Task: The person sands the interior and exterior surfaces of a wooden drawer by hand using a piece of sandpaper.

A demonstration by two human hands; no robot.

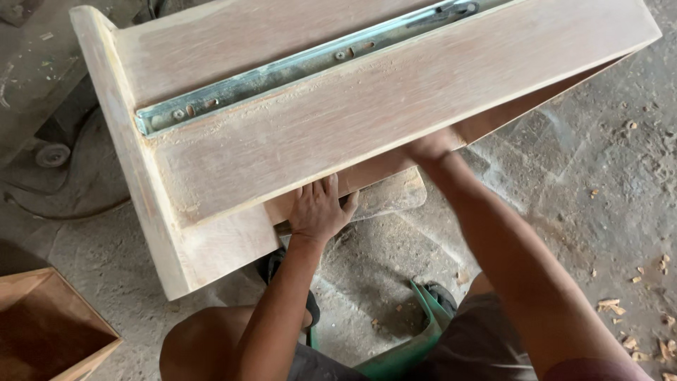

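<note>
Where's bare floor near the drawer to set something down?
Free: dusty concrete floor right of the pale wooden drawer, up to the scattered wood chips; also a patch between the knees. Crowded: left hand and right hand under the drawer's edge; brown wooden box lower left.

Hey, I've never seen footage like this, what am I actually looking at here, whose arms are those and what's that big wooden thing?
There is no machine here. One camera worn on a person's head looks down at their own bare arms. The big piece is an unfinished wooden drawer tipped on its side, with a metal slide rail screwed along it. The left hand lies flat against its lower panel; the right hand reaches under its edge, fingers hidden. Below is a dusty concrete floor with wood chips, and a wooden box at lower left.
</note>
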